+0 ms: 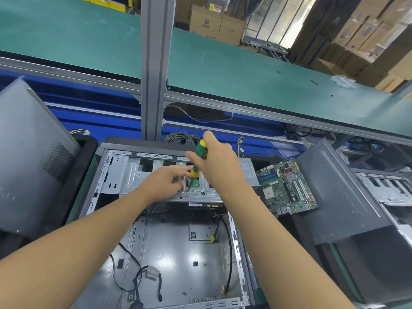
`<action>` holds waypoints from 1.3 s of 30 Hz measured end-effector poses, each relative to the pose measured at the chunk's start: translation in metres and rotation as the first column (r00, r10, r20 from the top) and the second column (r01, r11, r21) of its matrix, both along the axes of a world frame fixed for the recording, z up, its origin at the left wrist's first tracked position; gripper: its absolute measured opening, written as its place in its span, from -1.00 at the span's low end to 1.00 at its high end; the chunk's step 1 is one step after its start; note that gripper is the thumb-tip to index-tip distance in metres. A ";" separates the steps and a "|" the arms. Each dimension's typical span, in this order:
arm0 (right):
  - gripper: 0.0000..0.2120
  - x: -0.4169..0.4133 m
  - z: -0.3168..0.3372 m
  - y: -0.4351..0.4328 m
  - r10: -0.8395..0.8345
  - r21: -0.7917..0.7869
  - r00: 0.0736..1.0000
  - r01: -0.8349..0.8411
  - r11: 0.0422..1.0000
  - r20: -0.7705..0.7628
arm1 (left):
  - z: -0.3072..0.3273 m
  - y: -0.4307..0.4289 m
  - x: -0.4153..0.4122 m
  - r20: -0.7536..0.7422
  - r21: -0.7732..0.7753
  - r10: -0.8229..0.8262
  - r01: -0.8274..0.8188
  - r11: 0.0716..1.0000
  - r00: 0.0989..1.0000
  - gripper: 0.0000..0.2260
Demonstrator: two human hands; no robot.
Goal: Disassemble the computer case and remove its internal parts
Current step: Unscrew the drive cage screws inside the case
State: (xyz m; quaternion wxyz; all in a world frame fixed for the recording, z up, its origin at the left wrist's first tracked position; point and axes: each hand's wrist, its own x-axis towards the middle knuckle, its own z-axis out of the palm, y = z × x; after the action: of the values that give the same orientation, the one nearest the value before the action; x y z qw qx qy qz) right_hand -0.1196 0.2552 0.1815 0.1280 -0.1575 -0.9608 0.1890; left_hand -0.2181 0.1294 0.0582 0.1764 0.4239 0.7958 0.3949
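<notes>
An open grey computer case (178,253) lies flat in front of me, its floor bare apart from loose black cables (133,275). My right hand (219,161) grips a green and yellow screwdriver (197,162), tip down on a screw of the silver drive bracket (138,175) at the case's far end. My left hand (166,180) rests beside the tip, fingers extended along the bracket and touching the shaft. A green circuit board shows under the bracket near the tip.
A removed motherboard (287,188) lies right of the case, next to a silver power supply (248,172). A grey side panel (29,157) leans at the left. Another case (356,197) stands at the right. A green conveyor belt (223,70) runs behind.
</notes>
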 end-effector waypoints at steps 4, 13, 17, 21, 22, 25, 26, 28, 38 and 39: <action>-0.67 -0.004 0.014 0.000 0.047 -0.038 0.991 -0.043 0.998 0.126 | -0.002 0.001 -0.002 -0.236 -0.062 -0.092 0.079 0.995 0.967 -0.67; -0.88 -0.004 0.040 0.004 0.192 -0.088 0.918 -0.172 0.981 0.346 | -0.008 0.004 -0.003 -0.278 -0.099 -0.091 0.066 0.993 0.956 -0.70; -0.71 -0.008 0.036 -0.003 0.095 -0.015 0.945 -0.095 0.995 0.314 | -0.007 0.005 -0.002 -0.261 -0.109 -0.085 0.058 0.992 0.962 -0.69; -0.73 -0.010 0.035 -0.003 -0.003 0.206 0.952 -0.063 0.977 0.307 | -0.009 0.006 -0.003 -0.241 -0.099 -0.068 0.046 0.994 0.968 -0.71; -0.76 -0.010 0.035 -0.003 0.013 0.193 0.952 -0.075 0.978 0.306 | -0.010 0.006 -0.003 -0.237 -0.096 -0.063 0.041 0.995 0.969 -0.72; -0.81 -0.010 0.038 -0.005 0.089 0.091 0.940 -0.126 0.988 0.329 | -0.011 0.005 -0.004 -0.249 -0.105 -0.067 0.042 0.994 0.966 -0.74; -0.82 -0.009 0.040 -0.005 0.112 0.066 0.932 -0.143 0.988 0.346 | -0.010 0.005 -0.003 -0.254 -0.107 -0.068 0.042 0.993 0.965 -0.76; -0.85 -0.008 0.046 -0.004 0.148 0.045 0.905 -0.181 0.983 0.399 | -0.010 0.005 -0.003 -0.255 -0.088 -0.066 0.044 0.995 0.965 -0.83; -0.71 -0.003 0.058 -0.006 0.202 0.030 0.850 -0.247 0.968 0.486 | -0.006 0.003 0.000 -0.275 -0.023 -0.038 0.033 0.999 0.961 -0.67; -0.62 -0.003 0.056 -0.007 0.156 0.057 0.873 -0.205 0.977 0.462 | -0.007 0.004 0.000 -0.275 -0.050 -0.056 0.044 0.998 0.960 -0.71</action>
State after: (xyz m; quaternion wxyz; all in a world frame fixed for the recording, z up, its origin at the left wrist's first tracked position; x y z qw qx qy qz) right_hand -0.1226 0.2482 0.2378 -0.1107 -0.1002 -0.9829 0.1076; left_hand -0.2184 0.1334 0.0514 0.0826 0.4908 0.8101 0.3100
